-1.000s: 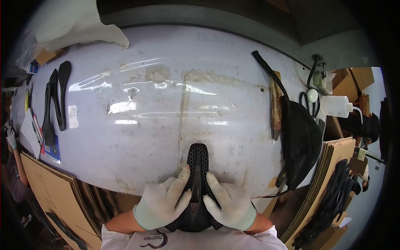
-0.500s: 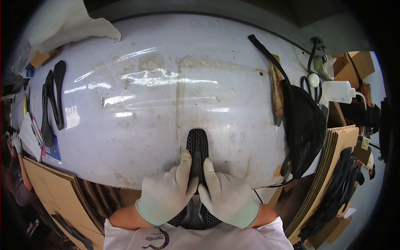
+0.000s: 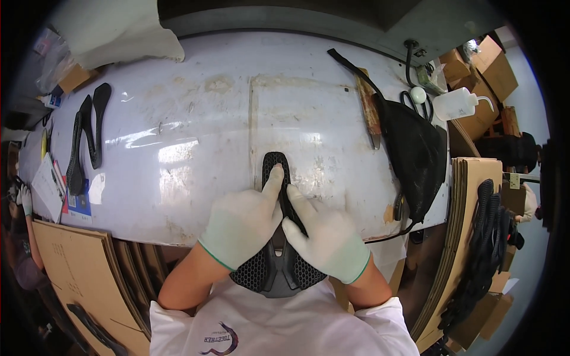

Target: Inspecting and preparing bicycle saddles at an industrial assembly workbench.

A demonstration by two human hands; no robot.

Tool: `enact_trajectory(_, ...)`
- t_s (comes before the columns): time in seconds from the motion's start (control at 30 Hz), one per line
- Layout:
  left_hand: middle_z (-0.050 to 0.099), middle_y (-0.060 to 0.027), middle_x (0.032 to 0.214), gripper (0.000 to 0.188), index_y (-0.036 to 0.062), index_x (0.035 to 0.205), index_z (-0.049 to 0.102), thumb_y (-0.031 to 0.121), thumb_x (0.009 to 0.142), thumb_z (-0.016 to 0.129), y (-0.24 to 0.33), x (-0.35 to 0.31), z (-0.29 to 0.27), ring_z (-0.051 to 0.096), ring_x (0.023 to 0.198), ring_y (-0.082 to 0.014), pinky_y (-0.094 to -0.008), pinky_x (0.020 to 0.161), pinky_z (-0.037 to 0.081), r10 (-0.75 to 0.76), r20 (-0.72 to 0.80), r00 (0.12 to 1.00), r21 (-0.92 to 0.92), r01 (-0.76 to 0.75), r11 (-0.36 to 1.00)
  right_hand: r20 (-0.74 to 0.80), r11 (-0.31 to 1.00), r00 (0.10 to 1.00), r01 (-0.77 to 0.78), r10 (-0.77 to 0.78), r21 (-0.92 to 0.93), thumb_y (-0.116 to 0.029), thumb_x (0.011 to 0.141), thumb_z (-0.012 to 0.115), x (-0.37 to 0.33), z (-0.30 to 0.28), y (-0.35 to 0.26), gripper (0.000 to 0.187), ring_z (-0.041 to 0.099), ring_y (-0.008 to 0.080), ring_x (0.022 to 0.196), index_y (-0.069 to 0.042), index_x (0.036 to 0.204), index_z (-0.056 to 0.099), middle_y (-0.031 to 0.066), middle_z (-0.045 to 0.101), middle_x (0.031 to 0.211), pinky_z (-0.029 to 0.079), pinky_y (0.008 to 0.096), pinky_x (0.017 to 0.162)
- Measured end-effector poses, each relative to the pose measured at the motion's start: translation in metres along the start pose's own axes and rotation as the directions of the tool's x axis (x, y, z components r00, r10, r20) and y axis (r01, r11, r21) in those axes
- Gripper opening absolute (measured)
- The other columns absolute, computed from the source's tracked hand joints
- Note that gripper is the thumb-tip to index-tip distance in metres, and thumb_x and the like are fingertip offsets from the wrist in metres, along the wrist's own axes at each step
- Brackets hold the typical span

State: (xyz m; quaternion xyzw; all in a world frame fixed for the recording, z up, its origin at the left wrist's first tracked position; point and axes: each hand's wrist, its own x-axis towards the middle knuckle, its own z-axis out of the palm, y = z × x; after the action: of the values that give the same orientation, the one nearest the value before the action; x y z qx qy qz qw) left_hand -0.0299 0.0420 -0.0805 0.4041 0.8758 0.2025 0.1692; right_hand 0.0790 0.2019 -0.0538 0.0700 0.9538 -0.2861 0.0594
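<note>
A black bicycle saddle (image 3: pixel 286 277) with a honeycomb surface points its narrow nose away from me, over the table's near edge. Its wide rear lies close to my shirt. My left hand (image 3: pixel 240 222), in a white glove with a green cuff, grips the left side, its index finger stretched along the top of the nose. From the right, my right hand (image 3: pixel 332 237), gloved the same way, holds the saddle's side with thumb and fingers near the central groove. The underside and some fingertips are hidden.
Black narrow saddle parts (image 3: pixel 100 124) lie at the table's left. On the right are a wooden-handled tool (image 3: pixel 368 110), a black mesh cloth (image 3: pixel 415 157) and a white squeeze bottle (image 3: pixel 456 105). Cardboard stacks (image 3: pixel 74 252) flank me. Another person's gloved hand (image 3: pixel 26 200) shows far left.
The view has shifted, and the saddle and my hands appear higher in it. My left index finger has moved from the nose's left edge onto its top. More of the saddle's rear shows.
</note>
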Motion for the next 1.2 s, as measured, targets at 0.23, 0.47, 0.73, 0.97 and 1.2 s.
enact_trajectory(0.23,0.067,-0.0216,0.071,0.056,0.0068,0.149,0.058,0.018,0.095,0.064,0.000,0.000,-0.005,0.068,0.064,-0.0394,-0.0495,0.062,0.054,-0.049,-0.008,0.999,-0.126,0.048,0.991,-0.010,0.817,0.941,0.300,-0.339,0.493,-0.026,0.084,0.086,-0.053,-0.009,0.044,0.057,0.063,0.0402,0.117,-0.009,0.137,0.071,0.0280,0.051,0.149,0.054,0.0445,0.098)
enact_trajectory(0.47,0.066,-0.0268,0.072,0.055,0.0077,0.148,0.060,0.015,0.094,0.065,-0.001,0.003,0.000,0.069,0.064,-0.0418,-0.0497,0.063,0.053,-0.096,-0.034,0.995,-0.209,0.087,0.974,-0.041,0.789,0.857,0.491,-0.514,0.369,-0.040,0.083,0.087,-0.061,0.010,0.064,0.055,0.059,0.0441,0.124,-0.020,0.133,0.076,0.0305,0.041,0.161,0.050,0.0484,0.101)
enact_trajectory(0.73,0.064,-0.0265,0.070,0.054,0.0075,0.147,0.061,0.013,0.093,0.066,0.000,0.001,0.003,0.067,0.062,-0.0427,-0.0496,0.061,0.052,-0.083,-0.054,0.995,-0.168,0.073,0.983,0.094,0.831,0.865,0.437,-0.493,0.343,-0.044,0.079,0.087,-0.062,-0.002,0.063,0.052,0.060,0.0476,0.133,-0.021,0.125,0.080,0.0316,0.049,0.154,0.049,0.0499,0.111)
enact_trajectory(0.97,0.063,-0.0262,0.068,0.053,0.0076,0.146,0.061,0.012,0.093,0.066,-0.001,0.001,0.005,0.067,0.060,-0.0421,-0.0491,0.059,0.052,-0.069,-0.101,0.992,-0.172,0.051,0.984,0.149,0.879,0.888,0.385,-0.436,0.280,-0.041,0.078,0.088,-0.062,-0.010,0.049,0.053,0.060,0.0449,0.133,-0.022,0.126,0.080,0.0302,0.051,0.153,0.050,0.0472,0.111)
enact_trajectory(1.2,0.064,-0.0246,0.066,0.051,0.0084,0.145,0.062,0.014,0.094,0.066,0.001,0.001,0.003,0.067,0.059,-0.0409,-0.0488,0.059,0.053,-0.091,-0.066,0.994,-0.153,0.080,0.985,0.125,0.842,0.856,0.451,-0.502,0.297,-0.028,0.078,0.088,-0.060,-0.006,0.053,0.056,0.056,0.0482,0.136,-0.016,0.131,0.074,0.0340,0.042,0.158,0.055,0.0482,0.105)
